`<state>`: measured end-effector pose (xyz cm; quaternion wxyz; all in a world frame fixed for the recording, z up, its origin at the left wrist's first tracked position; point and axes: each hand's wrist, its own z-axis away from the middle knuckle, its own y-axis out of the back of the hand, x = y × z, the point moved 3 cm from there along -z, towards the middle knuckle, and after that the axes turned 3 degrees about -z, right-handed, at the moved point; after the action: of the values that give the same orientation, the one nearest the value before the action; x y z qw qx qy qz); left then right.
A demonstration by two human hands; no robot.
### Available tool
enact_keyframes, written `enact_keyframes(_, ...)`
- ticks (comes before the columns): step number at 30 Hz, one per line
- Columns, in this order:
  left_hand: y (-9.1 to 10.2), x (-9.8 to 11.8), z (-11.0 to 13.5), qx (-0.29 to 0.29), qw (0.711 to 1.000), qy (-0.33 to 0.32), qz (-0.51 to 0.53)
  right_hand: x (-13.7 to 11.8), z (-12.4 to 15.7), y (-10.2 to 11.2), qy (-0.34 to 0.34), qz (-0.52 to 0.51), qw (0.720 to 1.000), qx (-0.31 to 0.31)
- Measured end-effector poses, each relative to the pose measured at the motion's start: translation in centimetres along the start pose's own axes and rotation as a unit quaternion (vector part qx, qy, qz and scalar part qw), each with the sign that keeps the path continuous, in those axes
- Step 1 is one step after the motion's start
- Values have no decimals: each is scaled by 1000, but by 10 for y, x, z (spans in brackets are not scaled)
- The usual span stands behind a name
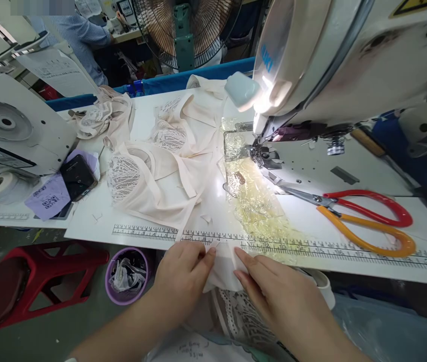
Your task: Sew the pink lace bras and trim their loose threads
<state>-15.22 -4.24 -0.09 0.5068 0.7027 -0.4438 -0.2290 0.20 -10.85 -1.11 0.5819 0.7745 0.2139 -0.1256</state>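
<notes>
My left hand (181, 279) and my right hand (274, 291) both pinch a small piece of cream fabric (223, 266) at the near edge of the white sewing table (311, 221), just below the printed ruler strip (311, 246). Lace fabric (241, 317) lies under my hands in my lap. A pile of cream lace bras (153, 161) rests on the table to the left of the needle. The sewing machine (341, 60) stands at the right, its presser foot (262, 156) lit by a lamp.
Red and orange scissors (364, 216) lie right of the needle on the table. A phone (78, 176) and paper tags sit at the left by another machine (10, 125). A purple scrap bin (126, 274), a red stool (28, 281), a fan (183, 30) and a person in a striped shirt (81, 40) are around.
</notes>
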Motion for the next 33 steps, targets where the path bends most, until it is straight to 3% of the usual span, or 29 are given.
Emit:
enact_keyframes(8,4,-9,2,9,999,20,-48,-10,-14,-5,22,32,999,16)
enact_keyframes(17,1,-10,3,7,999,30,-32,-11,-13,-7,20,56,998,5)
enact_keyframes(26,4,-8,1,42,997,-28,-51,-15,-16,-2,28,47,998,20)
enact_keyframes(33,7,-3,-3,24,996,-37,-82,-14,-16,-2,41,37,998,22)
